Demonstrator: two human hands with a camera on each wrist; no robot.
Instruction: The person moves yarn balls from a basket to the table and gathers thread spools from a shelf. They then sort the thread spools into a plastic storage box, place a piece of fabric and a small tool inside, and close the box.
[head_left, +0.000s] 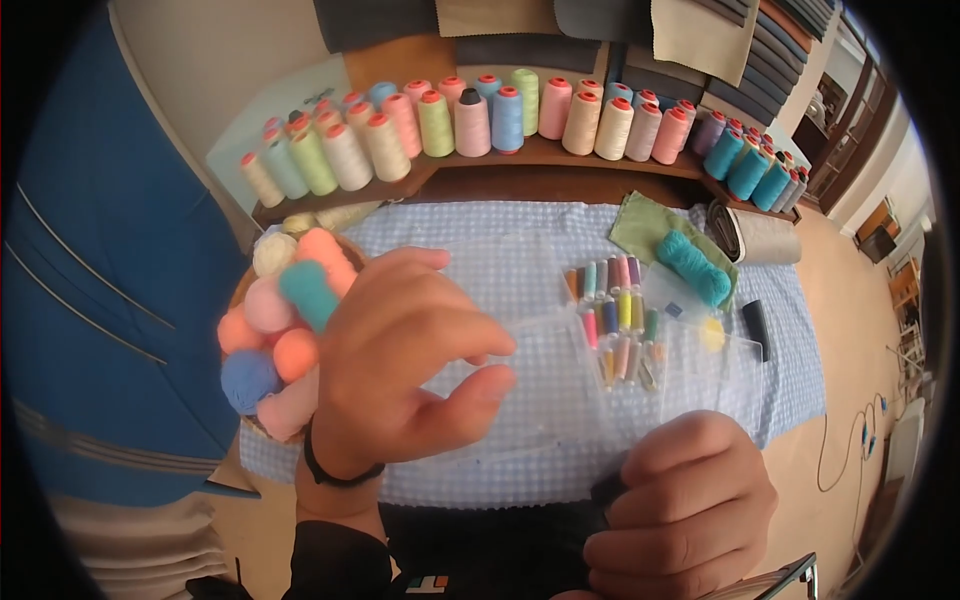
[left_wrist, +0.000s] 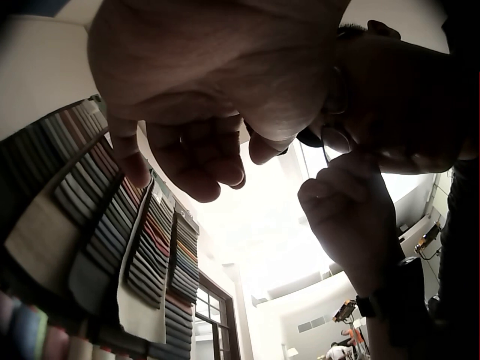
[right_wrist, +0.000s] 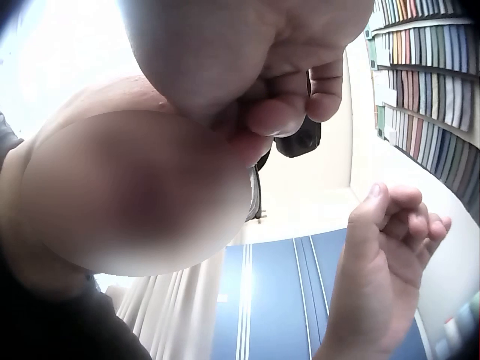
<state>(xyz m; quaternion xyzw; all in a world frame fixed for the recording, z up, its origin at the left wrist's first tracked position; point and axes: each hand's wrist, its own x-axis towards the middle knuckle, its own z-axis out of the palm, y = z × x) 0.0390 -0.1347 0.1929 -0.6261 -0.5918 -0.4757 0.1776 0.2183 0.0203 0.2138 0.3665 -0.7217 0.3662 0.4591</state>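
My left hand (head_left: 400, 360) is raised over the table, its fingers loosely bent. A gap shows between thumb and forefinger, with nothing visible in it. Close to the camera at lower right, my right hand (head_left: 690, 510) has its fingers curled in. The left wrist view puts this right hand (left_wrist: 352, 210) up by the person's face, near the glasses. No object shows in it there or in the head view. Below the hands lies a clear plastic case (head_left: 560, 400) on a checked cloth (head_left: 450, 485). Small thread spools (head_left: 625, 312) lie in rows at its right.
A basket (head_left: 262, 428) of yarn balls stands on the left. Large thread cones (head_left: 470, 125) line a raised shelf (head_left: 560, 152) at the back. To the right lie a teal yarn skein (head_left: 695, 268), green cloth (head_left: 640, 225), a grey fabric roll (head_left: 768, 238) and a black bar-shaped item (head_left: 756, 330).
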